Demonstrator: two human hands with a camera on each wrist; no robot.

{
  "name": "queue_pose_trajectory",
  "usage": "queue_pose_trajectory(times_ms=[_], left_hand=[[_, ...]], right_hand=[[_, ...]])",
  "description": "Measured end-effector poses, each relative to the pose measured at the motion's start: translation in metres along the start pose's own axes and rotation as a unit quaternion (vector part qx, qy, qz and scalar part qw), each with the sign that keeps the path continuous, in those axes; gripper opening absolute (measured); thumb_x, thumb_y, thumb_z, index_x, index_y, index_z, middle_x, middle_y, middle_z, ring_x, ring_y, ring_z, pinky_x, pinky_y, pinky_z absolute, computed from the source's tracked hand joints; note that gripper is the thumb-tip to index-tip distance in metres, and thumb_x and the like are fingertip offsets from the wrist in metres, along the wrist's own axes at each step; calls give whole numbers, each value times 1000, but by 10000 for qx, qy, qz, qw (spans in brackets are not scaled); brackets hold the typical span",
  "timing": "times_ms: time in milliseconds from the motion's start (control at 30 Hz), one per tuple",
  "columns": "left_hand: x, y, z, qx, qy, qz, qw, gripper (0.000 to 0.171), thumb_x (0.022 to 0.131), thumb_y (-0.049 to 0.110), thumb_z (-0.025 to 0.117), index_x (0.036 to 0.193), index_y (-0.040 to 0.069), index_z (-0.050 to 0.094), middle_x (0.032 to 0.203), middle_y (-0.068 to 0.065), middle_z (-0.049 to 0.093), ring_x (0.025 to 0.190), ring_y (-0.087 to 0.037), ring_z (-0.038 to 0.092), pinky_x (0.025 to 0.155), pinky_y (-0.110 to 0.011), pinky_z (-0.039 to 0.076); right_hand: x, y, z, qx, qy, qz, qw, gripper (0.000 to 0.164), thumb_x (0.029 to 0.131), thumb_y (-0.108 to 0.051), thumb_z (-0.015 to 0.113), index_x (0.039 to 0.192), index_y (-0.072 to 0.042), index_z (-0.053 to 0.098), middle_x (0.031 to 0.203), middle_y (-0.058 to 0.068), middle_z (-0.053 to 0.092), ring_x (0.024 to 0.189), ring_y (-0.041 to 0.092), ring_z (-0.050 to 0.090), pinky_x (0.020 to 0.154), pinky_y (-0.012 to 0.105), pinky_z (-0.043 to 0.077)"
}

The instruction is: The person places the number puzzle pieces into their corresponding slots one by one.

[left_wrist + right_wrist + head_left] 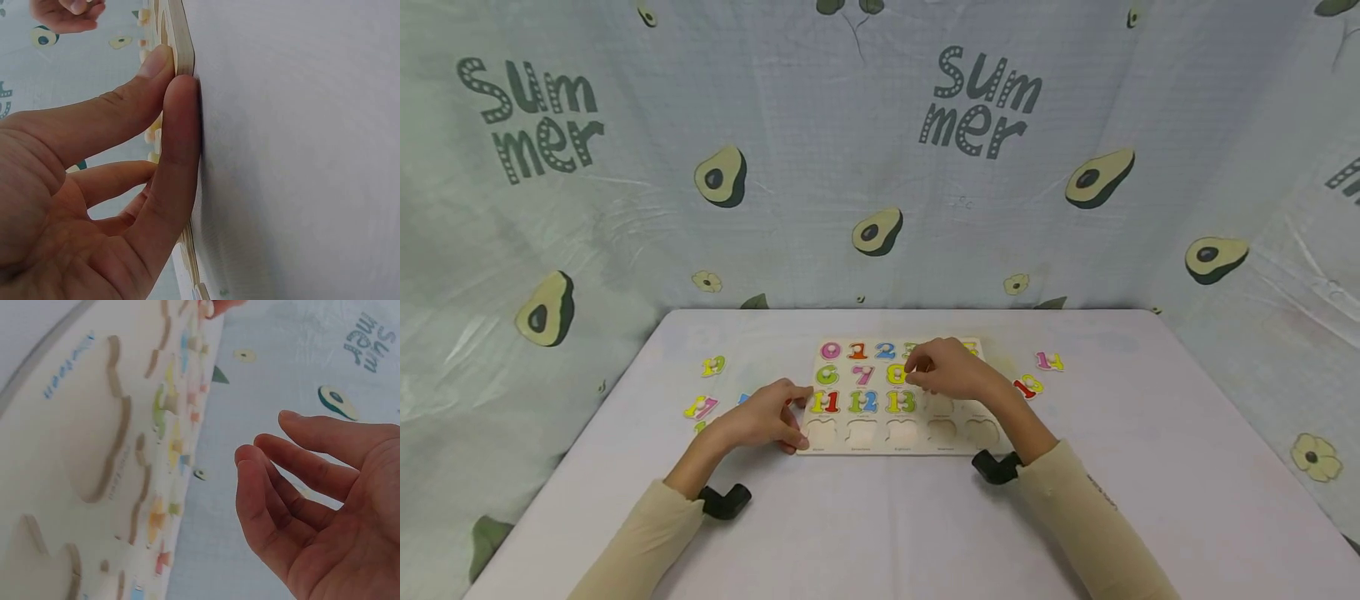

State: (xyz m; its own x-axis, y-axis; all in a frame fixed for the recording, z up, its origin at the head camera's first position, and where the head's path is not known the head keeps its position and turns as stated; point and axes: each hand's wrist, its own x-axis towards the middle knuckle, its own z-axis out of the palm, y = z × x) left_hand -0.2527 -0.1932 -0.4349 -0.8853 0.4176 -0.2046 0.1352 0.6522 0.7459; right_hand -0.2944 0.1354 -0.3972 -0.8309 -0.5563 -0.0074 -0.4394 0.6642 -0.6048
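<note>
One number board [922, 433] lies on the table [865, 533], left edge pinched in the left hand [771, 414], which should steady it whenever the right hand [951, 368], hovering with loosely curved, empty fingers, seats a loose piece [1049, 361].

an avocado-print backdrop [805, 158] behind a pale tabletop [880, 525]

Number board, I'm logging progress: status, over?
Left hand holds number board. Right hand above it, empty. Bottom recesses unfilled. Right hand hides part of board, head view.
</note>
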Motion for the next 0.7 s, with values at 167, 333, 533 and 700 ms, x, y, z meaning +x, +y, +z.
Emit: queue_pose_trajectory(times_ms=[167, 333, 533, 700], left_hand=[[0, -1, 1, -32, 17, -23, 10000, 88, 80, 3, 86, 153, -9, 39, 129, -18, 52, 67, -14, 67, 68, -29, 60], [0, -1, 1, -32, -9, -18, 10000, 88, 80, 4, 87, 153, -9, 39, 129, -18, 52, 67, -14, 67, 68, -30, 60], [0, -1, 0, -37, -15, -12, 10000, 88, 80, 3, 86, 153, -10, 38, 130, -19, 52, 66, -14, 68, 68, -29, 60], [1, -1, 0, -59, -24, 9, 10000, 89, 80, 3, 86, 153, -10, 38, 130, -19, 52, 66, -14, 68, 68, -30, 60]], right_hand=[[-7, -2, -10, -36, 245, 9, 9997, 19, 100, -19, 68, 111, -5, 74, 97, 13, 75, 78, 19, 67, 68, 27, 54], [-19, 3, -23, -205, 483, 103, 9986, 18, 99, -20, 68, 110, -8, 75, 97, 9, 75, 78, 15, 66, 69, 28, 54], [-34, 16, -40, -313, 729, 222, 9966, 19, 99, -20, 68, 111, -7, 75, 98, 9, 75, 79, 17, 65, 73, 30, 53], [-45, 30, -53, -291, 852, 469, 9948, 21, 100, -19, 67, 113, -4, 74, 97, 12, 75, 79, 20, 68, 72, 29, 54]])
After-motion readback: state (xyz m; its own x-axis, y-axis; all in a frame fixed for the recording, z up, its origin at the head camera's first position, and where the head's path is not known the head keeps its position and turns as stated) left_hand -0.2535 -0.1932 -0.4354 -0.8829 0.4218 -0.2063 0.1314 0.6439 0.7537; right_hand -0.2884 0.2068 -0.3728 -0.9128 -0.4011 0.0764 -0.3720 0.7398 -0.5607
